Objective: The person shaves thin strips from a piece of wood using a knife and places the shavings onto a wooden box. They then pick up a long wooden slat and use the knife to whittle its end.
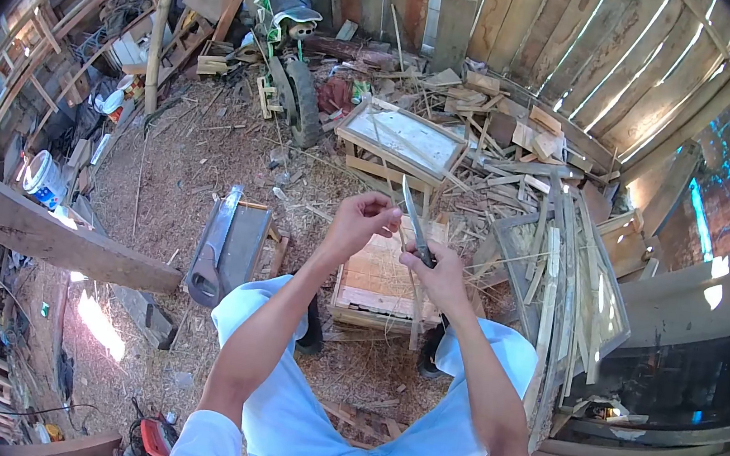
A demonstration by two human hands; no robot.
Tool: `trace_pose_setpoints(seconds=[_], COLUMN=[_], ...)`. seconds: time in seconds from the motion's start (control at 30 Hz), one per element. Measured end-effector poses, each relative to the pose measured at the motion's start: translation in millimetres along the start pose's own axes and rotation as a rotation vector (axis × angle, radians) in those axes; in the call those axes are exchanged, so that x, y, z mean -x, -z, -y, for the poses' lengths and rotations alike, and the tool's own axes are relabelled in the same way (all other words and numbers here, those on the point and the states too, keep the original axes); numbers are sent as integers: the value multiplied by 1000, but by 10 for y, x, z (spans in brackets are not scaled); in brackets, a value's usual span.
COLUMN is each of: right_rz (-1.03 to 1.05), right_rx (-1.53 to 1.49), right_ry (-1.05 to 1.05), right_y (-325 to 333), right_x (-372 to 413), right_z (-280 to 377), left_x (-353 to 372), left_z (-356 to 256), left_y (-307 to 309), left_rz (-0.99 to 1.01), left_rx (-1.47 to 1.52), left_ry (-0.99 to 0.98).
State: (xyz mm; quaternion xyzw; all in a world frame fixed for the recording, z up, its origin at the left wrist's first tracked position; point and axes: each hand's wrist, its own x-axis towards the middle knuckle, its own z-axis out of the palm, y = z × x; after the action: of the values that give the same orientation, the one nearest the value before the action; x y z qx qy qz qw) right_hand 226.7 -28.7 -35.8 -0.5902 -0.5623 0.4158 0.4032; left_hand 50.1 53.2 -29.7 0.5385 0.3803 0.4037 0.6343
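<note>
My right hand (439, 275) is closed around the dark handle of a knife (413, 213), its blade angled up and away from me. Just left of it, my left hand (363, 225) has its fingers curled in a pinch, the fingertips at a thin wooden strip (402, 235). This strip runs down past the knife towards my right hand. Below both hands, between my knees, stands a low wooden box or bench (382, 276) with a pale board top.
A handsaw (215, 246) lies on a dark framed panel (241, 236) to the left. Wooden slats (559, 279) are piled at right. A framed tray (402, 137) stands ahead, near scrap wood and a small motorbike (290, 55). A beam (56, 222) juts in from the left.
</note>
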Motion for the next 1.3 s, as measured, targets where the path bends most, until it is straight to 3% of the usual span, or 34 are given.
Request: trace_pose_setpoints(seconds=[0.17, 0.23, 0.57, 0.67, 0.93, 1.0, 1.07, 1.17, 1.23, 1.3], right_rz=[35, 100, 64, 77, -143, -139, -85, -50, -39, -26], right_rx=[-98, -224, -341, -547, -766, -791, -758, -699, -691, -676], right_ry=[-31, -169, -123, -171, -203, -205, -202, -190, -173, -150], right_y=[4, 45, -82, -65, 138, 170, 171, 110, 64, 44], right_x=[23, 32, -12, -29, -68, -40, -19, -13, 4, 6], right_z=[46, 93, 69, 110, 73, 77, 72, 46, 62, 92], left_x=[-131, -157, -97, -82, -69, -58, 4, 68, 125, 165], left_z=[-139, -197, -170, -185, -136, -84, -69, -42, -90, -81], left_y=[114, 147, 162, 208, 435, 475, 368, 123, -68, -200], left_rz=[-65, -72, -245, -257, -347, -311, -267, -206, -78, -23], left_rx=[85, 118, 207, 225, 183, 124, -260, -514, -395, -366], left_ry=[-97, -91, -99, -123, -85, -81, -79, -58, 18, -47])
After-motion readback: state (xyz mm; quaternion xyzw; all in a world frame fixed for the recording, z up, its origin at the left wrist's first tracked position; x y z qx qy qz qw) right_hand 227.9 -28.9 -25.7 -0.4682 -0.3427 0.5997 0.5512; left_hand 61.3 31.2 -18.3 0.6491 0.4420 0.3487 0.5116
